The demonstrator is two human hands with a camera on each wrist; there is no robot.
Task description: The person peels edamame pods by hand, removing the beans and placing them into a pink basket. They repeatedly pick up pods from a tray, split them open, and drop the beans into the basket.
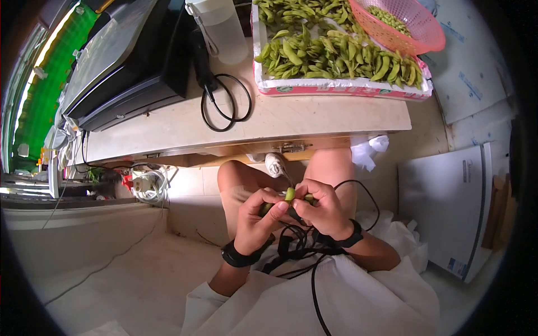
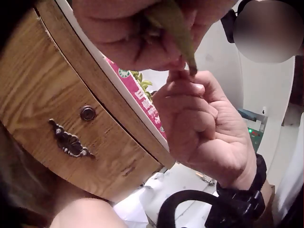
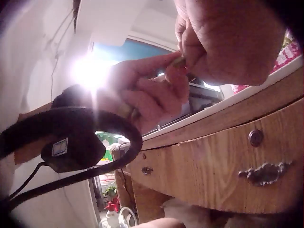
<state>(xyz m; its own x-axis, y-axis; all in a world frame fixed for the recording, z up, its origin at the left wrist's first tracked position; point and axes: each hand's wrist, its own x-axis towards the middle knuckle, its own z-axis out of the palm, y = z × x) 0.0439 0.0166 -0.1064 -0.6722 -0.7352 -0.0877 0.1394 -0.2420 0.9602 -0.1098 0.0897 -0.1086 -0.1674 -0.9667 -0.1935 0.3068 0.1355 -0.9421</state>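
Note:
A green soybean pod (image 1: 290, 194) is pinched between both hands, held in front of the lap. My left hand (image 1: 259, 217) grips it with thumb and forefinger, and another pod (image 3: 134, 114) shows among its curled fingers in the right wrist view. From the other side my right hand (image 1: 325, 208) pinches with thumb and forefinger, and a greenish pod (image 1: 309, 198) shows by its curled fingers. Close to the camera in the left wrist view, a pod (image 2: 175, 28) hangs from the left hand, its tip right at the right hand's (image 2: 204, 128) fingertips.
Across the table (image 1: 314, 115) sits a foam-lined box (image 1: 342, 88) of soybean pods (image 1: 336, 53). A pink colander (image 1: 428, 45) with shelled beans (image 1: 386, 19) rests on its corner. A translucent bottle (image 1: 227, 39), black cable (image 1: 246, 106) and black machine (image 1: 129, 73) stand leftward. Cables lie across the lap.

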